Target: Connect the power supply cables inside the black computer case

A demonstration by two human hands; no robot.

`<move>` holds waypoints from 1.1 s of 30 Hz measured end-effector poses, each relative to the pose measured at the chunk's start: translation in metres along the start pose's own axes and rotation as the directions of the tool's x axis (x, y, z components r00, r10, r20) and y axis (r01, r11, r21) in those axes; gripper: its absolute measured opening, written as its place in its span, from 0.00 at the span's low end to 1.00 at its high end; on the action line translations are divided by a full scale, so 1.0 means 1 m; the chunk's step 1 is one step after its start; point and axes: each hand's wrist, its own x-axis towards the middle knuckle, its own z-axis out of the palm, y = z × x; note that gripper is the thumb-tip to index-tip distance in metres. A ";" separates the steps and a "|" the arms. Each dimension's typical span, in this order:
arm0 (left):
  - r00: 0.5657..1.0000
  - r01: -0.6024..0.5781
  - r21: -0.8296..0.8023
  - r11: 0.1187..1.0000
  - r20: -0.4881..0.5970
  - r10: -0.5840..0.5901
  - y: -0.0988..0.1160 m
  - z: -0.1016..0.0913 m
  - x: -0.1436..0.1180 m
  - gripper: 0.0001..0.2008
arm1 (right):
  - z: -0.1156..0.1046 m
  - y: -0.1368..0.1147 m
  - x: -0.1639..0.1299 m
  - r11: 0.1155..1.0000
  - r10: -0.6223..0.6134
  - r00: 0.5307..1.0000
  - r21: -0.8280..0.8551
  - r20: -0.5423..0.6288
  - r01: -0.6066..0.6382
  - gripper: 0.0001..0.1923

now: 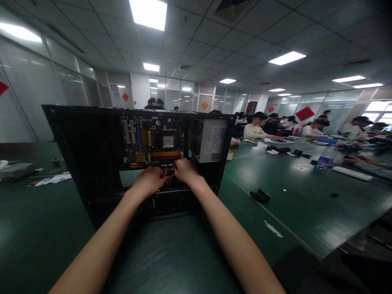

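An open black computer case (58, 163) stands on the green table in front of me. Inside it are a motherboard (154, 132) with a silver square chip (168, 141) and a labelled power supply (213, 141) at the upper right. My left hand (149, 179) reaches in below the board, closed on a bundle of thin coloured cables (168, 179). From the other side my right hand (185, 170) is closed at the same bundle, just under the orange slots (165, 155). The fingertips of both hands are partly hidden among the cables.
The green table (260, 220) extends right, with a black plastic piece (260, 196), a white scrap (273, 229) and a water bottle (326, 157). A grey box (18, 170) and papers (53, 179) lie left. Several people sit along the far right.
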 end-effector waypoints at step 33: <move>0.970 -0.102 0.288 0.952 -0.182 0.159 0.002 0.000 0.014 0.17 | 0.006 0.003 0.002 0.997 0.006 1.000 0.080 0.009 -0.006 0.15</move>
